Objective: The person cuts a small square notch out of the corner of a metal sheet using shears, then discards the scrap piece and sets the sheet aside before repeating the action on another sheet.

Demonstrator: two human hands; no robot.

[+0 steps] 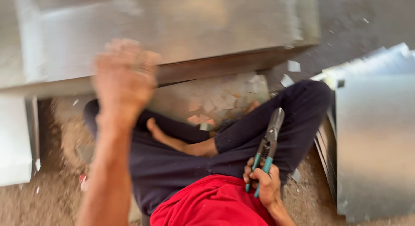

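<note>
Down on the floor (52,200) we sit cross-legged, and the one relation that counts is plain: our right hand (264,185) has its grip wrapped tight around the teal handles of the tin snips (268,150), whose long axis runs up and away from us, tilted slightly right, with the dark steel blades resting over our right thigh. The big galvanised sheet (173,31) lies ahead of the blade tips, well apart from them — its folded edge runs nearly level across the view, roughly crosswise to the snips.

Our left hand (123,79) is nearer that sheet, raised in front of its lower edge. It is blurred; the fingers look curled into a loose fist holding nothing that we can make out, and we cannot tell whether it touches the metal.

The sheet is dull grey and smooth. A stack of similar flat sheets (371,139) leans at our right, just beside the knee. Small square offcuts (216,102) litter the gritty, sandy ground between our legs and the sheet.
</note>
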